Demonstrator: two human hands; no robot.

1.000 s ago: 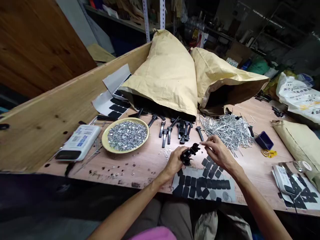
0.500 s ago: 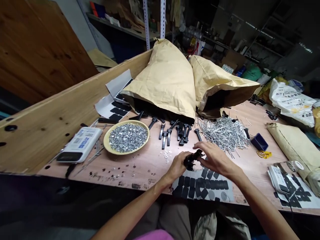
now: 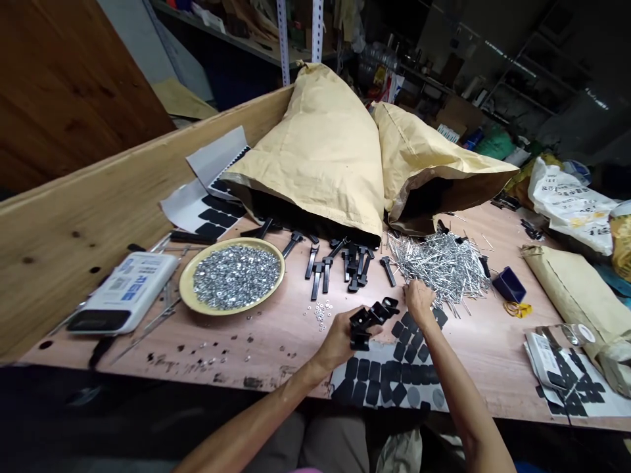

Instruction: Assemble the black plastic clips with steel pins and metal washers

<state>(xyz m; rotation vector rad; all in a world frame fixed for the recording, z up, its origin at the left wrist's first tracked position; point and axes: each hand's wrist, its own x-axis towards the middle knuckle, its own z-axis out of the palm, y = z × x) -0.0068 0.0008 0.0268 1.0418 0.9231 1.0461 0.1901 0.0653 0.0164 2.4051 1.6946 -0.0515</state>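
My left hand (image 3: 339, 336) is closed round a black plastic part (image 3: 371, 316) and holds it just above a white sheet of black pads (image 3: 389, 382) at the table's front edge. My right hand (image 3: 419, 297) reaches forward to the near edge of a heap of shiny metal pins (image 3: 438, 264). Its fingers are curled down onto the pins; whether they hold one is hidden. Several loose black plastic parts (image 3: 340, 263) lie on the table beyond my hands.
A yellow dish of small metal nuts (image 3: 233, 277) sits left of my hands, with a white and blue device (image 3: 124, 290) further left. Two tan sacks (image 3: 335, 151) lie behind. A small blue box (image 3: 509, 284) and more pad sheets (image 3: 566, 376) are to the right.
My right hand left the black part and moved forward to the pin heap. My left hand kept the part. The view shifted slightly right.
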